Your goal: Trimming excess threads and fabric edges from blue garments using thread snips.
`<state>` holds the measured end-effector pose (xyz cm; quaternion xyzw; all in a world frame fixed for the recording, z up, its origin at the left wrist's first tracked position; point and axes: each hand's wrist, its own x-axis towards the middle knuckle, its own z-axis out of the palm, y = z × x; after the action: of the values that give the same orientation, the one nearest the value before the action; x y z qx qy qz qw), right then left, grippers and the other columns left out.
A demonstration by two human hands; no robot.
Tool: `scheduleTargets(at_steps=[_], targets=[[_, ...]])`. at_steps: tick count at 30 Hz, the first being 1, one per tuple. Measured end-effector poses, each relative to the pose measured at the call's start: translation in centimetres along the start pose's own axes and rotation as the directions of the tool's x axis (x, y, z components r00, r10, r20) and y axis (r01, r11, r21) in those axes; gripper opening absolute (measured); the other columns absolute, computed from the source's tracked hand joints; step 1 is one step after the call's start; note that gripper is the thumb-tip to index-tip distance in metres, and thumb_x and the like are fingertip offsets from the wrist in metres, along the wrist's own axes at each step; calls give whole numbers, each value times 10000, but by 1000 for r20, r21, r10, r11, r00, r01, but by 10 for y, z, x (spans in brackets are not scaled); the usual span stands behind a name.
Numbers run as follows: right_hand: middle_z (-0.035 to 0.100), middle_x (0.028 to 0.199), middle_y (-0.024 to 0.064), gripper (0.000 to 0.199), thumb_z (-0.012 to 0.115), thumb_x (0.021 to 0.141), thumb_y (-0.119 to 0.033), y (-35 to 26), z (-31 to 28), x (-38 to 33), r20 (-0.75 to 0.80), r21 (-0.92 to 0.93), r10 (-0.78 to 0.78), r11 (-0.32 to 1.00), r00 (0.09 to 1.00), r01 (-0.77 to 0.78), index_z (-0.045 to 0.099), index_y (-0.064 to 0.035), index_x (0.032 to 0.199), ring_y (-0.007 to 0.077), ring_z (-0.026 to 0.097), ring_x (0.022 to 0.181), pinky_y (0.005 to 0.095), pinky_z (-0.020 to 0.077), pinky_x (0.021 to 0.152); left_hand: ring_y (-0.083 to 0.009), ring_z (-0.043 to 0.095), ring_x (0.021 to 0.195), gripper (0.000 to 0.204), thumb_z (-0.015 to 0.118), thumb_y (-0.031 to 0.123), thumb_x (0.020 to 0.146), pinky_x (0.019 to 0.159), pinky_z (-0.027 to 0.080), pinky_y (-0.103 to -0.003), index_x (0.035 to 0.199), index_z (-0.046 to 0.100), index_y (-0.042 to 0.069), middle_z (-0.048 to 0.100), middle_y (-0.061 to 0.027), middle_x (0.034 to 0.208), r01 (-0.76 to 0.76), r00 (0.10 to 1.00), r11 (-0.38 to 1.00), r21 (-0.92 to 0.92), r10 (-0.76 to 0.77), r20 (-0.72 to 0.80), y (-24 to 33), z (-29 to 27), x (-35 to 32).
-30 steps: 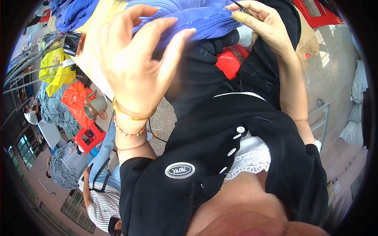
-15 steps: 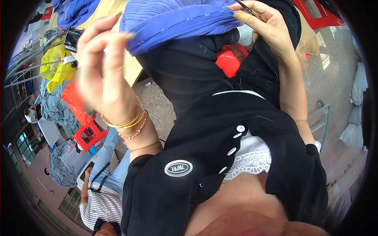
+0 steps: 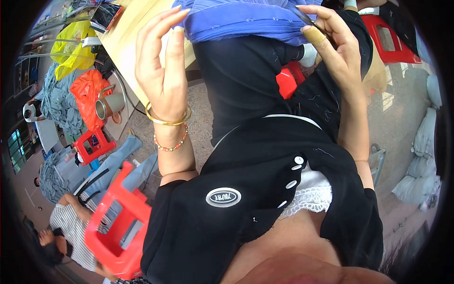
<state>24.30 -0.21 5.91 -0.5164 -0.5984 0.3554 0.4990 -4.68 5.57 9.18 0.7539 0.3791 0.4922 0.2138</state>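
Observation:
A blue ribbed knit garment (image 3: 236, 22) lies over my lap and the table edge at the top of the view, its folded band toward me. My left hand (image 3: 163, 66), with gold bangles and a beaded bracelet, is raised at the garment's left end. Its fingers are apart, the fingertips close to the cloth; whether they touch it is unclear. My right hand (image 3: 336, 47) grips dark thread snips (image 3: 305, 18) at the band's right end. Yellowish tape wraps its thumb. The snips' blades point up and left over the cloth.
A pale wooden table (image 3: 127, 42) stands at upper left. Beyond it are a yellow bag (image 3: 71, 52), an orange bag (image 3: 90, 94) and a metal jug (image 3: 111, 105). Red stools (image 3: 120, 208) stand at lower left, near a person in a striped shirt (image 3: 71, 227); another red stool (image 3: 402, 53) is upper right.
The view has shifted, bringing a red stool into the lower left. My left hand, blurred before, is now sharper with straighter fingers. My right hand still holds the snips by the band.

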Motion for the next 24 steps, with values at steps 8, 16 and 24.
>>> scheduleTargets(at_steps=[8, 16, 24], targets=[[598, 777, 73, 344, 818, 804, -112, -85, 29, 33, 185, -396, -281, 856, 942, 334, 708, -30, 1120, 187, 555, 646, 294, 426, 582, -143, 592, 1137, 317, 510, 192, 1051, 1033, 410, -289, 1226, 678, -11, 688, -85, 1197, 292, 952, 934, -204, -263, 159, -34, -5, 0], [614, 773, 45, 333, 839, 748, -127, -98, 40, 43, 262, -551, -320, 725, 910, 414, 754, -59, 1062, 199, 575, 648, 321, 423, 574, -157, 598, 1148, 290, 525, 168, 1047, 1038, 415, -295, 1219, 683, -3, 690, -83, 1203, 341, 937, 895, -289, -300, 178, -52, -3, -7], [621, 809, 51, 367, 847, 738, -127, -117, 42, 43, 297, -630, -196, 695, 935, 346, 757, -66, 1088, 189, 579, 689, 317, 422, 595, -187, 600, 1196, 285, 517, 169, 1051, 1068, 418, -318, 1197, 686, -8, 689, -113, 1227, 276, 956, 910, -309, -229, 182, -66, -2, -6]])
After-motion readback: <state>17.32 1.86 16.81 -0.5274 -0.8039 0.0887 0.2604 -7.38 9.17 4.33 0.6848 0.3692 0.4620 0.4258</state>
